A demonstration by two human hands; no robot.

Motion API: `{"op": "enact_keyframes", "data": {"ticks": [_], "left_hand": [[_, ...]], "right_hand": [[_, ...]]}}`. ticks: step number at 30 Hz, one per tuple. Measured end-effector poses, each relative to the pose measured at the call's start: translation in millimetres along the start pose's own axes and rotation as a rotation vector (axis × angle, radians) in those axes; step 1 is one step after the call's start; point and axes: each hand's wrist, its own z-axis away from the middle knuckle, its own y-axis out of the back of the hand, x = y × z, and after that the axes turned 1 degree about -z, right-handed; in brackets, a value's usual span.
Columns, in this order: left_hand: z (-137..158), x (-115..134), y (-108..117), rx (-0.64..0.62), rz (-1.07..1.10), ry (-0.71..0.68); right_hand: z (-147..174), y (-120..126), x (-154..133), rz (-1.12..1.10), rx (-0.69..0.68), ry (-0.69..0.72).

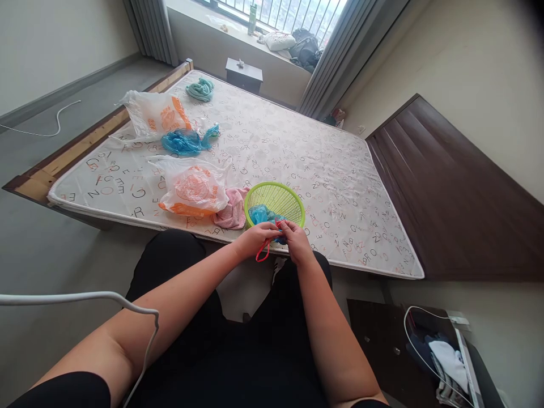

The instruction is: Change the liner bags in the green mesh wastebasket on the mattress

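My left hand [255,239] and my right hand [296,241] meet at the near rim of a green plastic basket [297,198], fingers closed. Pinched between them is a thin red cord [262,256], one loop of which hangs below my left fingers. A crumpled blue plastic bag [260,214] lies in the basket and touches my fingertips; part of it is hidden behind them. Left of the basket, against its side, is a pink towel [233,209]. A white plastic bag with orange print [193,190] stands next to the towel.
Everything sits on a mattress [340,192] printed with letters. Farther left lie another white-and-orange bag [157,116], a blue plastic bag [182,141] and a teal cloth [200,89]. A dark headboard [459,192] stands at right. A white cable [85,297] crosses near my left arm.
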Motion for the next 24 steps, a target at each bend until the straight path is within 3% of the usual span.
{"op": "enact_keyframes", "data": {"ticks": [4, 12, 18, 24], "left_hand": [[0.1, 0.4, -2.2, -0.02, 0.007, 0.013], [0.0, -8.5, -4.5, 0.022, 0.014, -0.03], [-0.4, -3.5, -4.6, -0.006, -0.001, -0.02], [-5.6, 5.1, 16.4, 0.189, -0.047, -0.029]], "right_hand": [[3.7, -1.1, -6.6, -0.084, 0.02, 0.009], [10.0, -3.0, -9.6, -0.086, -0.087, 0.033], [6.0, 0.8, -7.9, -0.168, -0.004, 0.094], [1.3, 13.0, -10.7, -0.407, 0.121, 0.085]]}}
